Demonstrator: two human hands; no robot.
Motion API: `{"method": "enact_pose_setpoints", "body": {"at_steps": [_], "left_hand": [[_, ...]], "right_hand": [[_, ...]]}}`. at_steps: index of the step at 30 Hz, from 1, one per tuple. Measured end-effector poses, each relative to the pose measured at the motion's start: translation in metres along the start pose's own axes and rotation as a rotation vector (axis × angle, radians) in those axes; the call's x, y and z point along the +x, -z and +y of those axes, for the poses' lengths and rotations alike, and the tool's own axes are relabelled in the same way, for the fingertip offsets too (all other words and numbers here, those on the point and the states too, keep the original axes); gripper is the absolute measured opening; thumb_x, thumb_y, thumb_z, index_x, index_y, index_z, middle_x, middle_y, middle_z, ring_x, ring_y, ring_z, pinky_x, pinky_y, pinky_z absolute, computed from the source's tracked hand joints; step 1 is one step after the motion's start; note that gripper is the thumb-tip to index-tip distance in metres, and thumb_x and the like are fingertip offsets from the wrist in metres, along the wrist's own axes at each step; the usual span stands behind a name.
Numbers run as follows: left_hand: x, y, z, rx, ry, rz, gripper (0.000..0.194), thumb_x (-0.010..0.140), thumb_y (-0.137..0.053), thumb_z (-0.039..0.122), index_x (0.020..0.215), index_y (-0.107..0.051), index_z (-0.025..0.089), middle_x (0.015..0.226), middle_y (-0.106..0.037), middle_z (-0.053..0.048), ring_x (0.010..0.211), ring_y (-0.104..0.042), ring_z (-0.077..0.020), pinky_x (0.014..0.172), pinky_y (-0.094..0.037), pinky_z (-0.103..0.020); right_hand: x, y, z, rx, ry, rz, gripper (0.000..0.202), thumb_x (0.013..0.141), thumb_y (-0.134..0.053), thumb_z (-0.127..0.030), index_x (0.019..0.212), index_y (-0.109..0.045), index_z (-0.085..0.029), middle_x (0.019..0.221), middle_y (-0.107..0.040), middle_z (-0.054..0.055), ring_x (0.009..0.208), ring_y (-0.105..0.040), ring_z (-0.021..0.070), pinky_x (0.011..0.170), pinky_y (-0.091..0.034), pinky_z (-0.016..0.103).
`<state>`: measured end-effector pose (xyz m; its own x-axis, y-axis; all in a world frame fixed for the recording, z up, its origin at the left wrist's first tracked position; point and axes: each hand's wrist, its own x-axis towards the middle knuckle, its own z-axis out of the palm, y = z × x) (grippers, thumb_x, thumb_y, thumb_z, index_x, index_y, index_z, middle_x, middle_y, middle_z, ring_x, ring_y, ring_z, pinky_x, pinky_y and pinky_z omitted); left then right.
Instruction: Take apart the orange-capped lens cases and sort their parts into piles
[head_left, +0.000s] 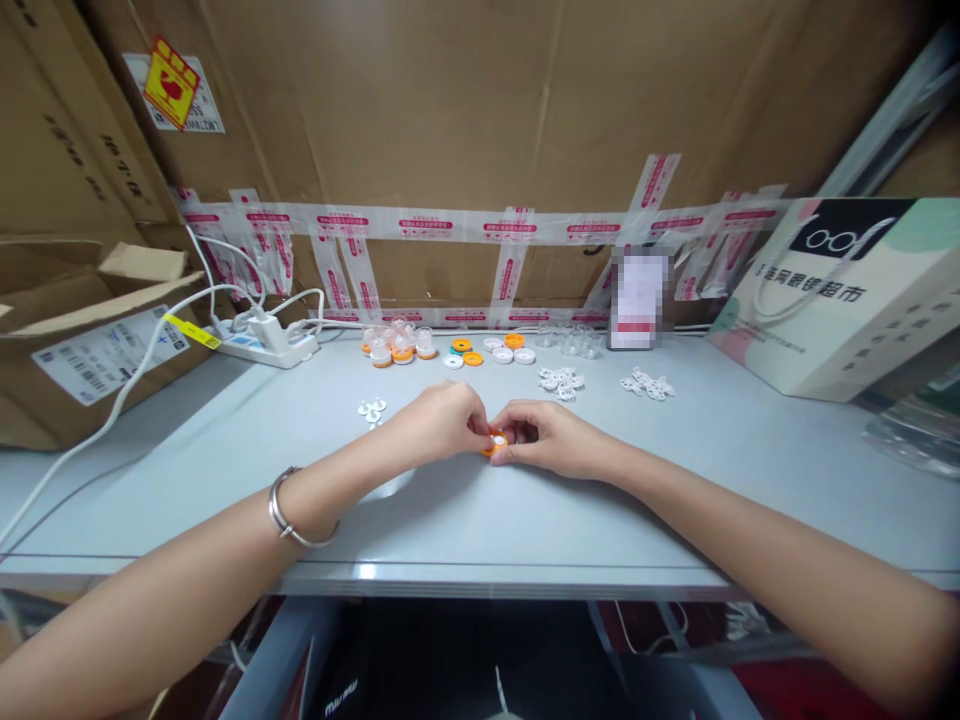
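An orange ring-shaped plastic part with a white centre is pinched between my two hands, just over the middle of the table. My left hand, with a silver bangle on its wrist, has its fingers closed on the part's left side. From the right, my right hand grips the same part between thumb and fingers. Small white pieces lie to the left of my left hand. Beyond my hands are orange, white and teal discs and two piles of white plastic pieces.
Clear-topped orange and white pieces and clear cups stand along the back. A phone leans against a large cardboard box. At left are a power strip and an open carton; a paper bag stands at right.
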<state>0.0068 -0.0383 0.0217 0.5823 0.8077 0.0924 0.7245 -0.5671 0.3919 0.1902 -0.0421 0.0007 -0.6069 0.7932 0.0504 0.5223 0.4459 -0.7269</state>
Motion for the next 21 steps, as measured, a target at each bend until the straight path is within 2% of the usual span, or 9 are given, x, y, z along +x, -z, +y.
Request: {"method": "enact_pose_setpoints", "body": {"at_steps": [5, 8, 12, 15, 21], "left_hand": [[-0.004, -0.003, 0.006, 0.151, -0.015, 0.069, 0.019, 0.065, -0.061, 0.033, 0.061, -0.068, 0.016, 0.056, -0.064, -0.005, 0.052, -0.053, -0.015, 0.048, -0.031, -0.024], [-0.005, 0.0, 0.006, 0.133, -0.036, 0.095, 0.014, 0.065, -0.06, 0.027, 0.065, -0.069, 0.016, 0.061, -0.066, -0.004, 0.056, -0.056, -0.0145, 0.053, -0.036, -0.023], [0.0, 0.011, -0.004, 0.036, -0.093, 0.196, 0.01, 0.068, -0.058, 0.019, 0.066, -0.067, 0.016, 0.064, -0.067, -0.001, 0.06, -0.058, -0.0114, 0.059, -0.04, -0.02], [0.007, 0.014, -0.018, 0.089, -0.154, 0.3, 0.011, 0.071, -0.056, 0.016, 0.067, -0.066, 0.015, 0.068, -0.067, -0.001, 0.064, -0.058, -0.0116, 0.063, -0.041, -0.021], [0.021, 0.001, -0.034, 0.333, -0.377, 0.229, 0.015, 0.078, -0.052, 0.018, 0.077, -0.066, 0.014, 0.077, -0.066, -0.005, 0.073, -0.059, -0.015, 0.068, -0.041, -0.024]], "right_hand": [[0.002, -0.003, 0.003, 0.003, 0.009, 0.007, 0.028, 0.07, -0.062, -0.039, 0.086, -0.062, -0.016, 0.069, -0.048, -0.002, 0.062, -0.043, 0.0099, 0.055, -0.034, 0.022], [0.001, -0.004, 0.003, -0.002, 0.0, 0.024, 0.027, 0.069, -0.063, -0.038, 0.085, -0.062, -0.017, 0.068, -0.049, -0.002, 0.061, -0.043, 0.0097, 0.055, -0.034, 0.022], [0.0, -0.003, 0.003, -0.007, -0.003, 0.044, 0.028, 0.067, -0.065, -0.038, 0.085, -0.063, -0.017, 0.069, -0.052, -0.002, 0.061, -0.045, 0.0097, 0.055, -0.036, 0.022], [-0.001, -0.002, 0.004, 0.004, 0.006, 0.046, 0.031, 0.067, -0.065, -0.038, 0.089, -0.063, -0.016, 0.071, -0.053, -0.001, 0.063, -0.047, 0.0103, 0.057, -0.038, 0.022], [-0.001, -0.002, 0.006, 0.001, 0.029, 0.038, 0.033, 0.067, -0.064, -0.037, 0.093, -0.063, -0.016, 0.071, -0.051, -0.001, 0.063, -0.046, 0.0102, 0.058, -0.039, 0.022]]}}
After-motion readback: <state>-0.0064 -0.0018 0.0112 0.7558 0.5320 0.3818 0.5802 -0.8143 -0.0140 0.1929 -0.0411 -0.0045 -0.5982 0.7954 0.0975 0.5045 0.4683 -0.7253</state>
